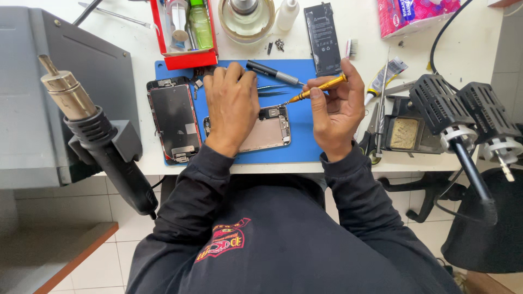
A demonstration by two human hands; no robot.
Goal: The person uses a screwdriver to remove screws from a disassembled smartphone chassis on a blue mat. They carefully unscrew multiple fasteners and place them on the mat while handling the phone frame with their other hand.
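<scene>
My left hand (231,106) lies flat on an opened phone body (269,129) on a blue work mat (305,144), fingers together, pressing it down. My right hand (338,106) grips a small yellow-handled screwdriver (318,89), its tip touching the phone's upper right corner. A detached phone screen (174,120) lies face down on the mat to the left. Tweezers (275,87) and a grey pen-like tool (272,72) rest on the mat beyond my left hand. Much of the phone body is hidden under my left hand.
A hot-air gun (98,130) stands in a holder at left beside a grey box (32,98). A red tray with bottles (188,32), a glass dish (246,19), a black battery (321,38), loose screws (279,44) lie behind. Soldering tools (463,120) sit at right.
</scene>
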